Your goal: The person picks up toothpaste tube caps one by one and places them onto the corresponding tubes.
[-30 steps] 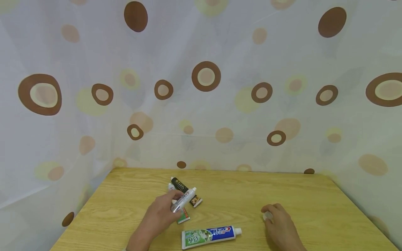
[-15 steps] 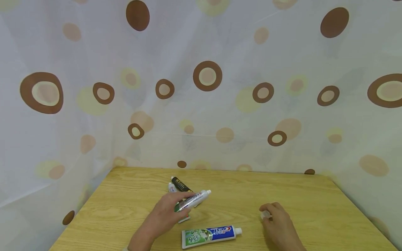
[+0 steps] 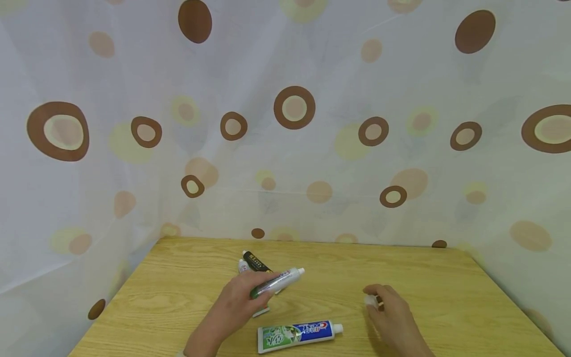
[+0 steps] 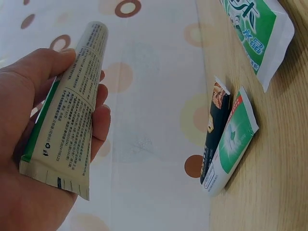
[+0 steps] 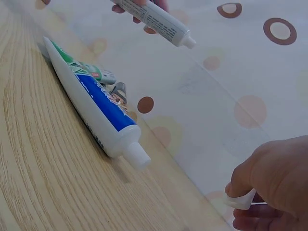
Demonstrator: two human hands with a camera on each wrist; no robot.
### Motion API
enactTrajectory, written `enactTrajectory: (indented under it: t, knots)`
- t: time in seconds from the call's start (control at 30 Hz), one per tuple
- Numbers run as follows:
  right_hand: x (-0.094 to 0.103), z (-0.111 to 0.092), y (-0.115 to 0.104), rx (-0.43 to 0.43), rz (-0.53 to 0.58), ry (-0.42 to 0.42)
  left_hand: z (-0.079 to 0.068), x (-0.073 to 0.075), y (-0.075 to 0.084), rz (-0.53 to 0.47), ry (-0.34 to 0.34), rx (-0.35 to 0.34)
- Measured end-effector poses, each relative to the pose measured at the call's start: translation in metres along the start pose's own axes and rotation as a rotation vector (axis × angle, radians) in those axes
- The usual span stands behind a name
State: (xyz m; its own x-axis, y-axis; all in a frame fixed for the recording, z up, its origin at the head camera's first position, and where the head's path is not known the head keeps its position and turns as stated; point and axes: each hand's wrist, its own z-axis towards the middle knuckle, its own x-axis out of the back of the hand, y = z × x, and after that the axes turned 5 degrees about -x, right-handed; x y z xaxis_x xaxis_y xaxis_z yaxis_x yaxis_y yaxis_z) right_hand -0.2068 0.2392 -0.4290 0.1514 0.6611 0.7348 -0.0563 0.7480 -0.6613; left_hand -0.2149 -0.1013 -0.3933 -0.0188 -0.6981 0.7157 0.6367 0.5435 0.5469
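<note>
My left hand (image 3: 234, 305) grips a toothpaste tube (image 3: 282, 282) above the table, thumb on one side and fingers on the other. Its white tip points right; its printed back and crimped end face the left wrist view. My right hand (image 3: 394, 317) pinches a small whitish, translucent piece (image 5: 240, 199) between thumb and fingers; its kind is unclear, as the fingers cover part of it. A blue, green and white toothpaste tube (image 3: 296, 336) lies between the hands, nearer the front, its white cap toward the right.
Behind the left hand, a black toothpaste tube (image 4: 215, 125) and a green-and-white one (image 4: 234, 137) lie side by side on the wooden table (image 3: 446, 297). A patterned curtain (image 3: 334, 163) hangs along the back and sides.
The left hand has brought its tube to the right and turned it flatter, its tip swinging rightward. My right hand has shifted slightly left with the whitish piece. The tubes on the table stay put.
</note>
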Motion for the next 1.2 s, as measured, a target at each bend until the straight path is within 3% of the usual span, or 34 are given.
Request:
enactTrajectory:
  t: [0.1, 0.3, 0.43, 0.7, 0.9, 1.2]
  knots:
    - [0.000, -0.001, -0.006, 0.028, 0.011, 0.026, 0.000, -0.001, 0.001, -0.032, 0.041, -0.025]
    - [-0.003, -0.003, -0.019, 0.103, 0.023, 0.088, 0.002, -0.004, 0.000, -0.043, 0.148, -0.151]
    - [-0.003, -0.004, -0.026, 0.133, 0.041, 0.099, 0.001, -0.005, -0.001, -0.056, 0.179, -0.204]
    - [-0.006, -0.006, -0.034, 0.179, 0.062, 0.090, 0.001, -0.009, 0.001, -0.167, 0.173, -0.178]
    - [-0.007, -0.003, -0.047, 0.150, 0.150, 0.021, 0.003, -0.013, 0.001, -0.232, 0.144, -0.153]
    - [-0.007, -0.001, -0.068, 0.036, 0.251, -0.066, 0.002, -0.015, 0.000, -0.305, 0.083, -0.207]
